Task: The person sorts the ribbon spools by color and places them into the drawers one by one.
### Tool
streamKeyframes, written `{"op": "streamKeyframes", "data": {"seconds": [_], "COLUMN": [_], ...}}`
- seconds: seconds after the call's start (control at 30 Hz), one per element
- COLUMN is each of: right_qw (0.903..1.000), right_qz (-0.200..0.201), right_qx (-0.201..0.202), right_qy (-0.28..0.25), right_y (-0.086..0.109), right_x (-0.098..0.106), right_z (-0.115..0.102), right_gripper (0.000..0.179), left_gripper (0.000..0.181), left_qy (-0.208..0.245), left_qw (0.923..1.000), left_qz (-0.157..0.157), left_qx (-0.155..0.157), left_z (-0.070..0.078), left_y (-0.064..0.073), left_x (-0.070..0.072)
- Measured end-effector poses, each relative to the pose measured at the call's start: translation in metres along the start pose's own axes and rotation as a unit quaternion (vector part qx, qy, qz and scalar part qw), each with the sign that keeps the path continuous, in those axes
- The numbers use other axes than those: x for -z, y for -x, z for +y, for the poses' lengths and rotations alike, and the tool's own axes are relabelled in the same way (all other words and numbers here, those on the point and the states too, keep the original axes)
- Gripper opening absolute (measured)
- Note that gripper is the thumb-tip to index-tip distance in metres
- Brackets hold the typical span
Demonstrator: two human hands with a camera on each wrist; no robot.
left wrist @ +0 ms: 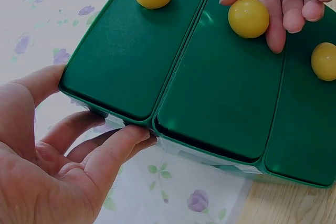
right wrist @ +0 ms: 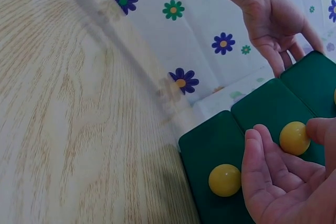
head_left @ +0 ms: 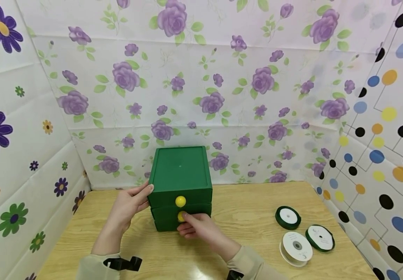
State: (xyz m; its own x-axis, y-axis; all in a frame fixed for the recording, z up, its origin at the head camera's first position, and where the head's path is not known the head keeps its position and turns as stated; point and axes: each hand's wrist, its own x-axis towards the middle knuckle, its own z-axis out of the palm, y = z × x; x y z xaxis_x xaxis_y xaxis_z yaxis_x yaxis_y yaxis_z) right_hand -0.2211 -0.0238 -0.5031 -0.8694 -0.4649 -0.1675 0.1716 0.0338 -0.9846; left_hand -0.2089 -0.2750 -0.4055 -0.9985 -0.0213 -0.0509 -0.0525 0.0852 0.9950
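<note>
A green drawer box [head_left: 181, 169] with yellow ball knobs stands near the back of the table. My left hand [head_left: 131, 204] holds its left side by the upper front corner; in the left wrist view the thumb is at the top edge and the fingers lie against the side. My right hand [head_left: 203, 230] is at the front and pinches the middle drawer's knob [left wrist: 249, 17] between thumb and fingers. The top drawer's knob [head_left: 180, 201] sits above it, and the bottom drawer's knob [right wrist: 224, 180] shows below the hand in the right wrist view. The drawers look closed.
To the right on the wooden table [head_left: 243, 210] lie two dark green ribbon spools, one farther back [head_left: 288, 216] and one at the far right [head_left: 321, 237], and a white ribbon spool [head_left: 296, 248]. A flowered cloth wall [head_left: 236, 155] rises behind the box.
</note>
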Motion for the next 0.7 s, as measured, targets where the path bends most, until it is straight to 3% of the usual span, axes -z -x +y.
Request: {"op": "streamKeyframes", "data": {"seconds": [0.7], "right_qw": [1.0], "right_qz": [-0.004], "right_qx": [-0.003], "right_qy": [0.008], "right_y": [0.0002], "right_x": [0.002], "right_z": [0.0004], "right_gripper": [0.059], "left_gripper": [0.077], "left_qy": [-0.005], "left_qw": [1.0], "left_qz": [-0.002], "left_qx": [0.001], "left_z": [-0.0002], "left_y": [-0.0003], "left_x": [-0.0006]}}
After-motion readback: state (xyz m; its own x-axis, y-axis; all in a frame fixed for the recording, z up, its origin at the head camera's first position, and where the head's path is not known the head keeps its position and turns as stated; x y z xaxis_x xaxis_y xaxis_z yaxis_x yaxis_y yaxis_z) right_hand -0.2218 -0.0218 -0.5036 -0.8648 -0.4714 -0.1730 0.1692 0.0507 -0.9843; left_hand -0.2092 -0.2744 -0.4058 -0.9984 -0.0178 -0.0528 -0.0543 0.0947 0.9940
